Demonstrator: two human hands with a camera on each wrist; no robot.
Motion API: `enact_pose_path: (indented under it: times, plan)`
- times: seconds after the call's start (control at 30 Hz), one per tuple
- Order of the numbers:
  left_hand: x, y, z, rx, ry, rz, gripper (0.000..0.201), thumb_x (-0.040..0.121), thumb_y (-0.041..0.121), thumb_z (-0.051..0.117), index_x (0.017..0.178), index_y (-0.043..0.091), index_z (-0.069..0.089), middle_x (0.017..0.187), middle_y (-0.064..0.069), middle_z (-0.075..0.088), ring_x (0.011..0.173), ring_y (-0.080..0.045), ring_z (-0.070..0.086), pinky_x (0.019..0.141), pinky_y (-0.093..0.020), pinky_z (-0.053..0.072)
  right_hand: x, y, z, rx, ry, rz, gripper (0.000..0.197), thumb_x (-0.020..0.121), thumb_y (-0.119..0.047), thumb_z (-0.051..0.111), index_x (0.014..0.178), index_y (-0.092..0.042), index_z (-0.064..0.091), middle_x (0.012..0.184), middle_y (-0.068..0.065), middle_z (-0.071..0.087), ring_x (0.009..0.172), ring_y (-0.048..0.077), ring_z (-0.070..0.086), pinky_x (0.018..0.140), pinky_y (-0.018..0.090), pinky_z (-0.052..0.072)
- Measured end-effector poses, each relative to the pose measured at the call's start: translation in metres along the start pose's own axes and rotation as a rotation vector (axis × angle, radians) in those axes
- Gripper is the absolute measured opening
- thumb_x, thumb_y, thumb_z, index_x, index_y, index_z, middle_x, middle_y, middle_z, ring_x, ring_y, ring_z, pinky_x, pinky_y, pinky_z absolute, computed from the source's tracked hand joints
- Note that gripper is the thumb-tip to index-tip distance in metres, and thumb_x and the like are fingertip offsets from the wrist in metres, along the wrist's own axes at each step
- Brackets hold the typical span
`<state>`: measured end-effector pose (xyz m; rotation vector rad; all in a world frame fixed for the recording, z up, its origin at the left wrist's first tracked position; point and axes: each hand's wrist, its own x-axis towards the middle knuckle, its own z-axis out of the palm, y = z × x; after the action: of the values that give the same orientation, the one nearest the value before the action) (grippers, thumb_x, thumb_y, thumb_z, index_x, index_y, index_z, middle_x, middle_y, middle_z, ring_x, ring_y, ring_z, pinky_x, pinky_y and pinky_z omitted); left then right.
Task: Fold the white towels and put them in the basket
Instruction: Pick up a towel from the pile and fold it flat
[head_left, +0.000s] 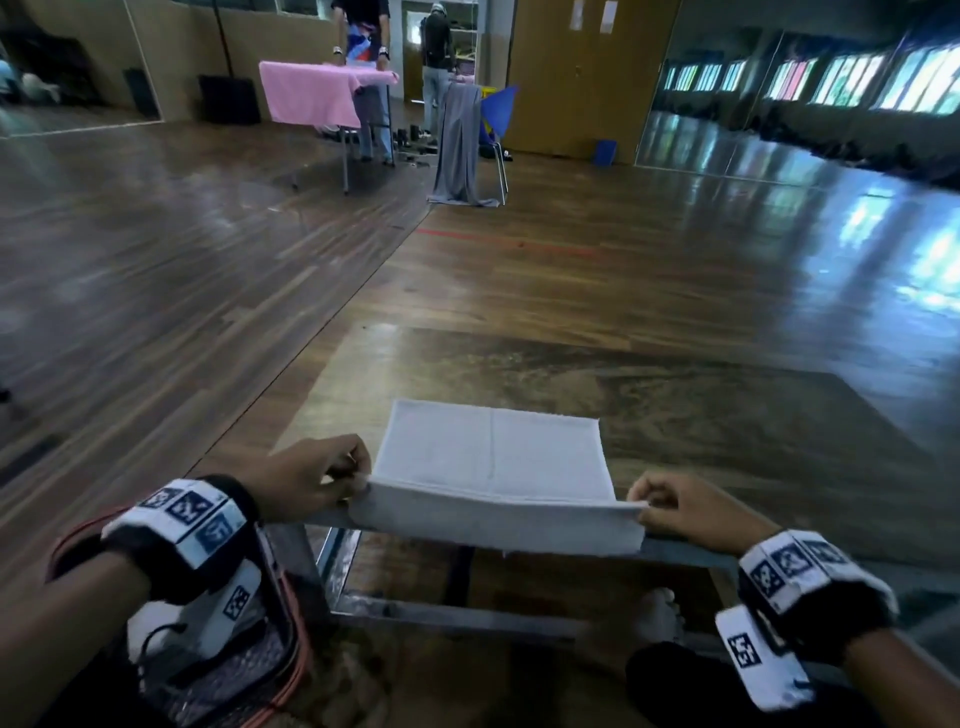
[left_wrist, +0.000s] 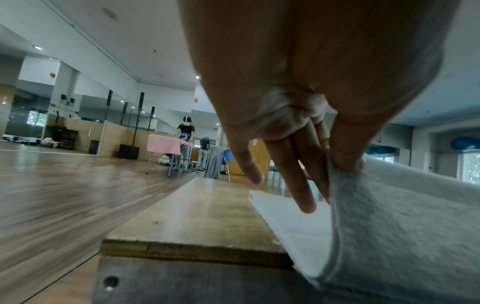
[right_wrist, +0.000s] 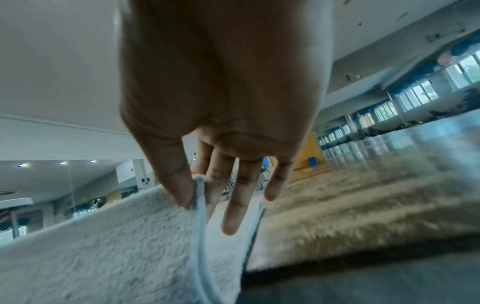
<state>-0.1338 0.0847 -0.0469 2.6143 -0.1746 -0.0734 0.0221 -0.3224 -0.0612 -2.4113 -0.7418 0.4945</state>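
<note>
A white towel (head_left: 493, 457) lies partly folded on the near edge of a wooden table (head_left: 701, 415), its front edge lifted off the top. My left hand (head_left: 358, 480) pinches the near left corner of the towel (left_wrist: 389, 216) between thumb and forefinger, other fingers (left_wrist: 303, 197) spread out. My right hand (head_left: 644, 506) pinches the near right corner of the towel (right_wrist: 116, 246) the same way, with three fingers (right_wrist: 232, 216) hanging free. The lifted layer stretches taut between both hands. A mesh basket with an orange rim (head_left: 234, 665) sits low at my left, under my forearm.
The table's metal frame (head_left: 441, 613) and my bare foot (head_left: 660, 618) show below the front edge. Across the wooden floor, a person stands at a table with a pink cloth (head_left: 311, 93); a chair draped in grey cloth (head_left: 460, 145) stands beside it.
</note>
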Motion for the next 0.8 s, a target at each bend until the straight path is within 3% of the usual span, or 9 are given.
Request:
enact_pose_path:
  times: [0.07, 0.17, 0.23, 0.3, 0.4, 0.57, 0.7, 0.73, 0.8]
  plan:
    - [0.009, -0.006, 0.005, 0.027, -0.007, -0.041, 0.008, 0.09, 0.017, 0.058, 0.093, 0.013, 0.052, 0.083, 0.006, 0.062, 0.078, -0.012, 0.058, 0.066, -0.01, 0.039, 0.007, 0.006, 0.01, 0.046, 0.004, 0.014, 0.013, 0.085, -0.007, 0.063, 0.085, -0.02, 0.062, 0.091, 0.004, 0.071, 0.088, 0.016, 0.066, 0.085, 0.035, 0.049]
    - [0.028, -0.016, 0.007, 0.041, 0.036, -0.066, 0.008, 0.09, 0.016, 0.057, 0.095, 0.011, 0.052, 0.088, 0.0, 0.065, 0.086, -0.019, 0.062, 0.073, -0.028, 0.045, 0.024, 0.012, 0.016, 0.063, 0.1, 0.033, 0.014, 0.086, -0.008, 0.062, 0.087, -0.023, 0.063, 0.094, -0.001, 0.07, 0.093, 0.015, 0.066, 0.086, 0.034, 0.049]
    - [0.042, -0.022, 0.011, 0.097, 0.048, -0.104, 0.007, 0.092, 0.019, 0.054, 0.096, 0.016, 0.049, 0.093, -0.002, 0.067, 0.088, -0.022, 0.061, 0.076, -0.035, 0.046, 0.039, 0.014, 0.017, 0.006, 0.154, 0.071, 0.014, 0.086, -0.012, 0.062, 0.087, -0.026, 0.062, 0.094, -0.003, 0.069, 0.09, 0.013, 0.065, 0.083, 0.031, 0.05]
    - [0.055, -0.028, 0.016, 0.168, 0.06, -0.157, 0.006, 0.093, 0.024, 0.05, 0.097, 0.023, 0.046, 0.097, -0.002, 0.068, 0.089, -0.024, 0.061, 0.077, -0.039, 0.047, 0.054, 0.013, 0.016, -0.086, 0.202, 0.129, 0.011, 0.086, -0.018, 0.059, 0.088, -0.029, 0.06, 0.094, -0.002, 0.068, 0.085, 0.014, 0.063, 0.081, 0.037, 0.052]
    - [0.072, -0.034, 0.022, 0.272, 0.04, -0.195, 0.006, 0.094, 0.03, 0.047, 0.097, 0.029, 0.042, 0.095, -0.002, 0.068, 0.081, -0.022, 0.054, 0.071, -0.035, 0.043, 0.068, 0.014, 0.017, -0.242, 0.247, 0.101, 0.013, 0.085, -0.02, 0.057, 0.096, -0.026, 0.06, 0.107, 0.0, 0.068, 0.094, 0.02, 0.062, 0.083, 0.035, 0.048]
    - [0.077, -0.035, 0.021, 0.403, -0.122, -0.191, 0.012, 0.087, 0.034, 0.054, 0.09, 0.03, 0.044, 0.097, 0.004, 0.064, 0.08, -0.017, 0.049, 0.067, -0.029, 0.031, 0.06, 0.016, 0.022, -0.325, 0.029, 0.044, 0.009, 0.083, -0.017, 0.058, 0.091, -0.021, 0.056, 0.121, 0.005, 0.064, 0.112, 0.023, 0.058, 0.093, 0.041, 0.045]
    - [0.068, -0.034, 0.011, 0.305, -0.263, -0.197, 0.014, 0.081, 0.032, 0.062, 0.084, 0.035, 0.048, 0.082, 0.023, 0.051, 0.075, 0.002, 0.047, 0.06, -0.016, 0.03, 0.043, 0.012, 0.017, -0.346, -0.028, 0.055, 0.011, 0.077, -0.018, 0.063, 0.088, -0.021, 0.063, 0.106, 0.001, 0.067, 0.103, 0.021, 0.058, 0.092, 0.039, 0.044]
    - [0.068, -0.034, 0.009, 0.262, -0.273, -0.187, 0.015, 0.081, 0.031, 0.064, 0.083, 0.033, 0.05, 0.082, 0.023, 0.051, 0.075, 0.005, 0.047, 0.06, -0.014, 0.03, 0.042, 0.01, 0.013, -0.29, -0.03, 0.069, 0.009, 0.077, -0.015, 0.064, 0.082, -0.022, 0.062, 0.099, 0.001, 0.068, 0.097, 0.021, 0.06, 0.089, 0.039, 0.046]
    - [0.07, -0.033, 0.004, 0.153, -0.237, -0.191, 0.016, 0.081, 0.024, 0.066, 0.08, 0.029, 0.051, 0.087, 0.014, 0.058, 0.081, -0.003, 0.054, 0.064, -0.016, 0.036, 0.045, 0.003, 0.003, -0.103, -0.022, 0.103, 0.014, 0.078, -0.007, 0.064, 0.073, -0.019, 0.06, 0.085, 0.003, 0.067, 0.085, 0.02, 0.061, 0.083, 0.038, 0.048]
